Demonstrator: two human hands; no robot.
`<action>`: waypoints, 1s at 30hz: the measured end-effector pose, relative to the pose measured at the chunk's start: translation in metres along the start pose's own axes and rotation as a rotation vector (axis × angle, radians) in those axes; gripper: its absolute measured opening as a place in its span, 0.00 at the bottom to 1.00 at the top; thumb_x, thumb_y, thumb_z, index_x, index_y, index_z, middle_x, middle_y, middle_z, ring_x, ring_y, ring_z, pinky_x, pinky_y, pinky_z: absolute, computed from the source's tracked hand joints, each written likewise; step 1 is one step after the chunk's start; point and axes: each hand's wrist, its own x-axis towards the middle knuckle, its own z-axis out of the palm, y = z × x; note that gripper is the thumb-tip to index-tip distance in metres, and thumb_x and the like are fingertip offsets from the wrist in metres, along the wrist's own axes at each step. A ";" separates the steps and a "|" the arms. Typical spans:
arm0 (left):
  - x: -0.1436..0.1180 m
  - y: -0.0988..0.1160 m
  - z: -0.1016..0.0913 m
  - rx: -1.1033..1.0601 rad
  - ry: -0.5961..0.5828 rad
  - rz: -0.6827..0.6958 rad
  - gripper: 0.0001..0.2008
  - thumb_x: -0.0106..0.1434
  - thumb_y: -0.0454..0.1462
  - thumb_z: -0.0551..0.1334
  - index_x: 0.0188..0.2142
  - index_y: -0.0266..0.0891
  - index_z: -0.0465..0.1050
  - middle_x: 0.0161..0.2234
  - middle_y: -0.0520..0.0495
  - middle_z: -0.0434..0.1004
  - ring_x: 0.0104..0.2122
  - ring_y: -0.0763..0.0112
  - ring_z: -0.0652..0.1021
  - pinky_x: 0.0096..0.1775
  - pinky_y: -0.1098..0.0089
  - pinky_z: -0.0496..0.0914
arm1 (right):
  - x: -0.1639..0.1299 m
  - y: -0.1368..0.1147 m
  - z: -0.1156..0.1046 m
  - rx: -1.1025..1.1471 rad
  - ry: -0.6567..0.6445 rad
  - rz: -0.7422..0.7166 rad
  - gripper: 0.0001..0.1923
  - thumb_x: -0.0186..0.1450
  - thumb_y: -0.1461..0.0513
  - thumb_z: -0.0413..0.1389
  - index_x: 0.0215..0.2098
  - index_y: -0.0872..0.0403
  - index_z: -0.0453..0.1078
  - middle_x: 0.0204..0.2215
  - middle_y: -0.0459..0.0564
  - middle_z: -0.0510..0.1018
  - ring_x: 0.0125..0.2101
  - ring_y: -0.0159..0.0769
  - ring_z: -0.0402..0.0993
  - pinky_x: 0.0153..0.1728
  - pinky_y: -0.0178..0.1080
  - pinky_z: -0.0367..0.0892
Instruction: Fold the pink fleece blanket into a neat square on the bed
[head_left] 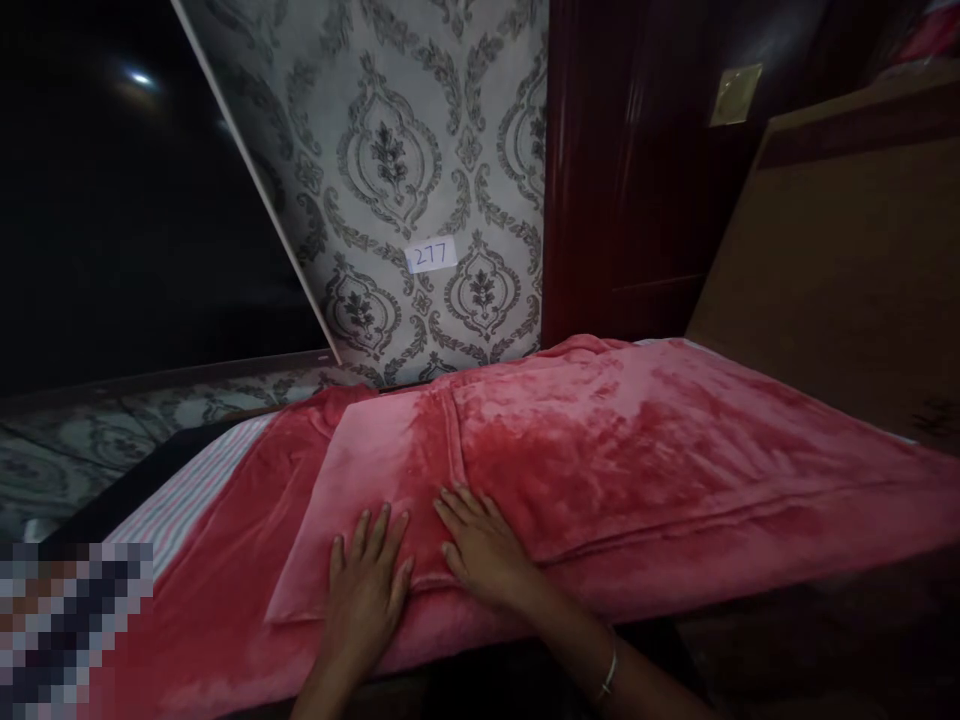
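Observation:
A red plush blanket (615, 450) lies folded in layers across a bed. My left hand (367, 585) rests flat, fingers spread, on the near left corner of the folded layer. Beside it, my right hand (484, 545) lies palm down on the same fold, fingers pointing away from me, with a thin bracelet (609, 675) on its wrist. Neither hand grips the cloth; both press on top of it. The two hands almost touch at the edge of the fold.
A striped sheet (191, 490) shows at the bed's left under the blanket. Patterned wallpaper with a "277" label (431, 255) is behind. A dark red wooden door (622, 170) and a brown headboard (840, 260) stand at right. A dark window (127, 200) is on the left.

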 end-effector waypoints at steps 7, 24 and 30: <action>-0.007 -0.029 -0.011 -0.275 0.088 -0.088 0.23 0.67 0.45 0.53 0.58 0.48 0.72 0.62 0.43 0.69 0.65 0.52 0.64 0.64 0.40 0.53 | -0.004 0.005 0.005 -0.007 0.006 0.013 0.32 0.69 0.58 0.44 0.70 0.53 0.54 0.70 0.47 0.51 0.70 0.39 0.42 0.69 0.52 0.38; -0.059 -0.063 -0.041 -1.952 0.346 -1.038 0.14 0.56 0.34 0.65 0.43 0.39 0.74 0.43 0.44 0.81 0.36 0.63 0.82 0.43 0.61 0.79 | 0.139 0.028 -0.051 -0.047 0.066 -0.103 0.22 0.67 0.64 0.51 0.58 0.54 0.71 0.55 0.53 0.76 0.55 0.40 0.73 0.57 0.40 0.66; -0.061 -0.030 -0.016 -2.075 0.312 -1.100 0.15 0.53 0.38 0.72 0.39 0.38 0.74 0.40 0.42 0.82 0.40 0.54 0.83 0.46 0.55 0.78 | 0.245 0.038 -0.037 0.031 0.062 -0.099 0.28 0.62 0.69 0.54 0.61 0.56 0.68 0.60 0.56 0.71 0.60 0.42 0.68 0.63 0.44 0.59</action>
